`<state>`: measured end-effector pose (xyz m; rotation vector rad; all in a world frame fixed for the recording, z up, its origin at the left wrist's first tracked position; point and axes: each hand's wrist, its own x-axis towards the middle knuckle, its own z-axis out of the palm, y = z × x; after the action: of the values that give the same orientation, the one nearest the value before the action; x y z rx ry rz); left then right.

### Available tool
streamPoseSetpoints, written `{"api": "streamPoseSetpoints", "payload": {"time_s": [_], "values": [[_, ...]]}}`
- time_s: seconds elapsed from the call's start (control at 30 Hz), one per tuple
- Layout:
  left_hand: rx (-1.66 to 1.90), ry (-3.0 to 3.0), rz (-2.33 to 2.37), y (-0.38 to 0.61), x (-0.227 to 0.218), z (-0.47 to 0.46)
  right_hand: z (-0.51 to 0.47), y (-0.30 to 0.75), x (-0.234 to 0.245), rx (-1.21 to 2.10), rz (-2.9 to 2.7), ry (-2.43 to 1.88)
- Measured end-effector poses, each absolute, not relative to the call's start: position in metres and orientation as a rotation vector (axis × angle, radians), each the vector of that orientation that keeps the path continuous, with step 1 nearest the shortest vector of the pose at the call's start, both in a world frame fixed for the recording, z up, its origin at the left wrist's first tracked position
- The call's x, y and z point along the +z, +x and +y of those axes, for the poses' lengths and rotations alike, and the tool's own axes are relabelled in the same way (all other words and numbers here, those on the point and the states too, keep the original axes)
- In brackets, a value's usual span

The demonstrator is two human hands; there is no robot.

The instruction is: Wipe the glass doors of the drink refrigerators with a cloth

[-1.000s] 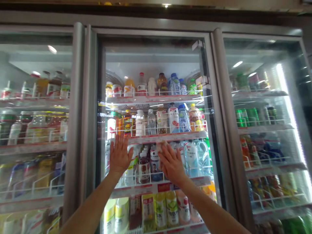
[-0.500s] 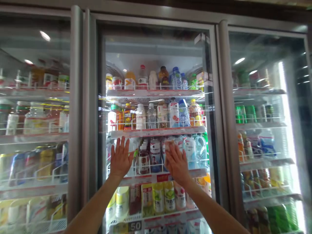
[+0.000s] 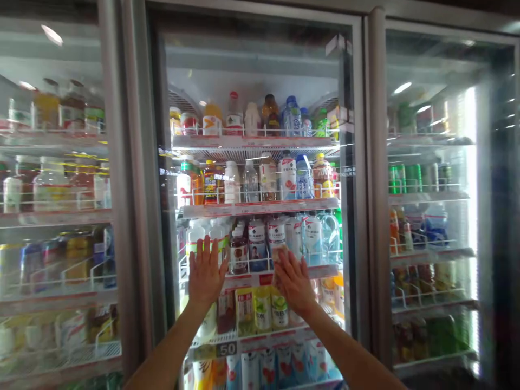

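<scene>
My left hand (image 3: pixel 207 276) lies flat with its fingers spread, against or very near the glass door (image 3: pixel 255 65) of the middle drinks cooler. Under my right hand (image 3: pixel 296 281) a pale, folded piece that looks like a cloth (image 3: pixel 278 253) shows at the fingertips, pressed toward the same glass. Most of that cloth is hidden by the palm and fingers. Behind the glass, around both hands, stand a dark bottle (image 3: pixel 238 252), a white-capped bottle with a printed label (image 3: pixel 257 244) and yellow-green drinks (image 3: pixel 262 309) on the shelf below.
Cooler doors flank the middle one, with bottles (image 3: pixel 51 184) behind the left glass and green cans (image 3: pixel 406 179) behind the right. Metal door frames (image 3: pixel 142 179) run upright on either side. Lamp reflections (image 3: pixel 52 34) show on the glass.
My right hand has slid down the glass with the cloth, now lower against the shelves. My left hand stays beside the same door, slightly lower too. The view has shifted a little.
</scene>
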<state>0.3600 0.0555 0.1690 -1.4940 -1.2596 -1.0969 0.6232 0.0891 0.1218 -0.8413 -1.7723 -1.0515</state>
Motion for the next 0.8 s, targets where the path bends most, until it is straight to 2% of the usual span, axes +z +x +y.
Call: {"api": "streamPoseSetpoints", "payload": {"time_s": [0.07,0.2,0.3,0.43,0.5,0.7,0.8], "values": [[-1.037,-1.510,-1.266,0.354,0.157,0.049,0.091,0.646,0.114,-1.025,-1.734,-0.882],[-0.937,-1.526,-1.249,0.349,0.119,0.037,0.105,0.710,0.108,-0.938,-1.273,-1.173],[-0.947,-1.507,-1.245,0.356,0.099,0.035,0.101,0.688,0.094,-0.912,-1.194,-1.216],[-0.975,-1.493,-1.286,0.360,0.096,0.037,0.082,0.614,0.059,-0.981,-1.682,-0.951],[-0.949,-1.514,-1.273,0.355,0.099,0.036,0.079,0.615,0.048,-0.987,-1.816,-0.835],[-0.862,-1.571,-1.285,0.346,0.092,0.028,0.095,0.724,0.048,-0.884,-1.338,-1.244],[-0.882,-1.550,-1.327,0.355,0.079,0.028,0.089,0.711,0.040,-0.816,-1.272,-1.312]]}}
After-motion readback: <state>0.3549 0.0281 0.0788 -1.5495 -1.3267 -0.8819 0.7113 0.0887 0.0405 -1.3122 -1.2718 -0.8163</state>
